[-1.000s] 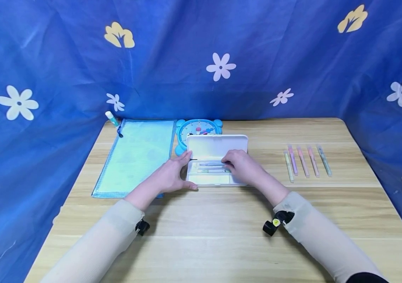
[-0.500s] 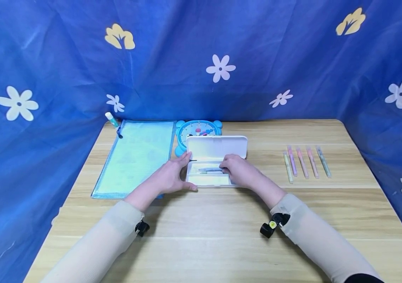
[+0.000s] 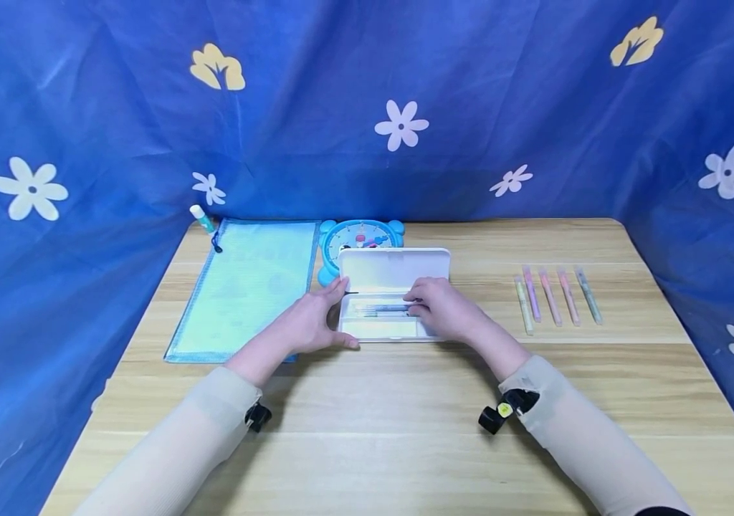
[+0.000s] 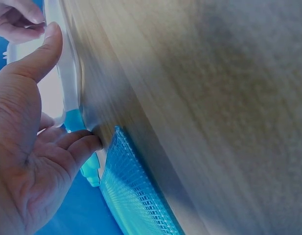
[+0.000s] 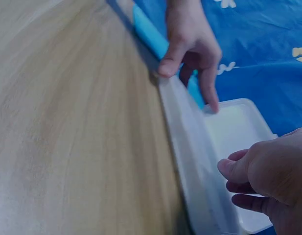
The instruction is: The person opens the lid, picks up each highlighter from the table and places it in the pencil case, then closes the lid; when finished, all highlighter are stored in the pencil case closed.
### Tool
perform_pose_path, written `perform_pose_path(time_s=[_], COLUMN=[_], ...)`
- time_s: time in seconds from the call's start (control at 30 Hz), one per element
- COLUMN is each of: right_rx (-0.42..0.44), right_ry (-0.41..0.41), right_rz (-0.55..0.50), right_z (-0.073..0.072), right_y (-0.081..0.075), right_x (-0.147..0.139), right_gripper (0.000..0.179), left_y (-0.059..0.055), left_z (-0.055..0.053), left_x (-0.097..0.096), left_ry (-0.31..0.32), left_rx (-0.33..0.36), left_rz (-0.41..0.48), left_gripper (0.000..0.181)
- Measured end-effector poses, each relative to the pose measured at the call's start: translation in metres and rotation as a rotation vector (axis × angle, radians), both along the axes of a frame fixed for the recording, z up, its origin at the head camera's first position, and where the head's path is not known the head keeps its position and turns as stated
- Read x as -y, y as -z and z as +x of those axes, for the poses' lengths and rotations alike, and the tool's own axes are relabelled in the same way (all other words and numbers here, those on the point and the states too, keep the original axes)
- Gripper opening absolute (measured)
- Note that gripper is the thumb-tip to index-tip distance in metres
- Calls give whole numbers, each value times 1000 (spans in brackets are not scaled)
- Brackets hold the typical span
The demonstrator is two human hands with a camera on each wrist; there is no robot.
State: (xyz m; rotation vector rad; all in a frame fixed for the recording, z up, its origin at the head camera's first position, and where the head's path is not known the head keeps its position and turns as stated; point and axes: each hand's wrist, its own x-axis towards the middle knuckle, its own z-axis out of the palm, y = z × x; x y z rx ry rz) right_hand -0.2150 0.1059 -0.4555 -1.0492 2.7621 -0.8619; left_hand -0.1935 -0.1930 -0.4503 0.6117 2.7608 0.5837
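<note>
The white pencil case [image 3: 380, 330] lay open near the middle of the wooden counter [image 3: 367, 437], its lid [image 3: 394, 268] raised at the back. The left hand [image 3: 310, 321] had its grip on the case's left end: the thumb pressed the near corner, and the fingers reached round to the back by the lid. The right hand [image 3: 444, 308] was over the right part of the case, thumb and fingers bent toward the ends of some slim pens [image 3: 380, 311] lying lengthwise in the rear compartment. Whether this grip pinched one of them could not be told, since the hand covered the spot and the wrist views did not show the fingertips' contact clearly.

Behind the case stood a blue toy clock [image 3: 359, 233], its lower part hidden by the lid. To the left lay a light blue mesh pouch [image 3: 251, 287], partly under the left forearm, with a glue stick [image 3: 203, 219] just beside its far left corner. Well apart on the right, five markers [image 3: 550, 297] lay side by side, pale green, purple, two pinkish ones and grey-green. A blue cloth [image 3: 302, 129] with white and yellow flower shapes hung behind the counter.
</note>
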Motion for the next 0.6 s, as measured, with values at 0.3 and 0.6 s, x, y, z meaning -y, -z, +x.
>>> perform_pose_path(time_s=[0.3,0.6], right_rx=[-24,-82], right_ry=[75,230], right_rz=[-111,-179], right_z=[10,22], right_y=[-22,-28], right_x=[-32,-85], right_gripper=[19,21], left_y=[0,0], left_z=[1,1], left_x=[4,1], left_ry=[-21,-11], left_rx=[15,10], left_rz=[-1,1], left_gripper=[129,130])
